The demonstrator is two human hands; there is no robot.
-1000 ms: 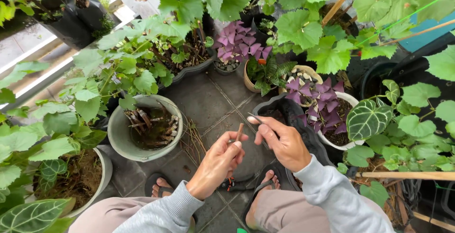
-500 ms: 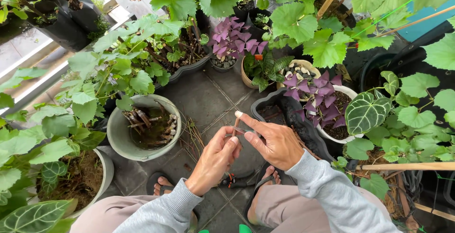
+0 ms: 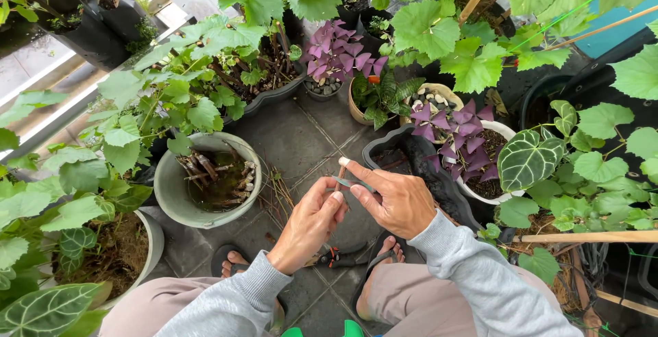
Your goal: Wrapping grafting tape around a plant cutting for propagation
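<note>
Twig (image 3: 341, 171) between both hands (image 3: 356, 207)

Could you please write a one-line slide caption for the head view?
Left hand holds a short brown stick upright while the right hand presses a thin blade against it.

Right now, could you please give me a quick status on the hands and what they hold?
Left hand pinching brown stick upright. Right hand holding thin blade against it. Pruners on floor between feet; grey pot at left, clear of hands.
</note>
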